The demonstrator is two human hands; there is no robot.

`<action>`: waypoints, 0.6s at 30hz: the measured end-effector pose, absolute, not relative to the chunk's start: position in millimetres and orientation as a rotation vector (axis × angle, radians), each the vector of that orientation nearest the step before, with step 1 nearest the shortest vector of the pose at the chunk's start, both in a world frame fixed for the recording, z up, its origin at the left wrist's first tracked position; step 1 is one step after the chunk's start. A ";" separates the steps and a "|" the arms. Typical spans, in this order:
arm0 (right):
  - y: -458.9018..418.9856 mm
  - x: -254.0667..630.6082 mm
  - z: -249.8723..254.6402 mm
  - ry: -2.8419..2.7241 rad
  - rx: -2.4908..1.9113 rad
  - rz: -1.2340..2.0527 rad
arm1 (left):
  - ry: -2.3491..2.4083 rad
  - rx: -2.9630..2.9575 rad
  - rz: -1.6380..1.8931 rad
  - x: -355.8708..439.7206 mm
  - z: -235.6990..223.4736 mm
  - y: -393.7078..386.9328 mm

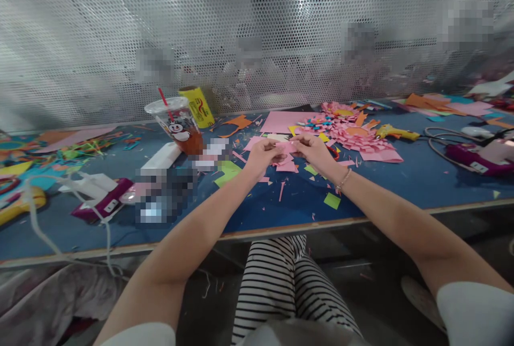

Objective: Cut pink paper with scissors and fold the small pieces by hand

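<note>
1. Pink paper piece [285,147]: held up between both hands, over the middle of the blue table [251,212]
2. Left hand [265,154]: thumb and fingers pinched narrow on the piece's left end
3. Right hand [314,154]: same narrow pinch, right end (bracelet [344,179] on that wrist)
4. Pink scraps [286,166]: loose on the table just below the hands, some overlapping
5. Right of the hands: pink paper flower [357,140], fringed petals, orange centre; yellow glue gun [397,133] beside it
6. Near side: green paper square [332,201] flat on the table, close to the front edge
7. Left side: clear cup [180,129] with red straw [164,98], brownish drink inside; yellow can [199,106] just behind it, purple power strip [102,201] nearer the front
8. Perforated metal panel [257,8]: upright along the table's far side; shapes behind it too blurred to read
</note>
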State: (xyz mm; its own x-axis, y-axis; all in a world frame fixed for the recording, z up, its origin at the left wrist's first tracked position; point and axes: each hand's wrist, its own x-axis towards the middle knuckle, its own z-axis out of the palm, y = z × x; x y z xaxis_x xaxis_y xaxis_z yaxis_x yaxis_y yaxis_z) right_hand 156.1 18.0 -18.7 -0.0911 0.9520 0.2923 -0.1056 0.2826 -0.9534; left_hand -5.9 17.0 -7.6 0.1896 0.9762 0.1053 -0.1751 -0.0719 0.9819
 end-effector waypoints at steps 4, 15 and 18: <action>18.2 156.6 -18.9 -1.357 -0.879 1.087 | 0.891 1.212 1.190 -6.4 -7.6 17.1; 20.2 158.5 -19.7 -1.397 -0.902 1.059 | 0.873 1.220 1.210 -8.6 -8.6 20.7; 21.3 158.7 -20.1 -1.422 -0.903 1.029 | 0.871 1.217 1.209 -8.8 -9.6 21.4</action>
State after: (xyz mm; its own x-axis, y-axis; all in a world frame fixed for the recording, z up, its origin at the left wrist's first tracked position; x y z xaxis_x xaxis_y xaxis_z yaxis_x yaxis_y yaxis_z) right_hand 158.7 21.3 -20.1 -0.1009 0.9384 0.3304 -0.0205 0.3300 -0.9437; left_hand -8.8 21.4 -9.6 0.1928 0.9750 0.1105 -0.2042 -0.0703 0.9764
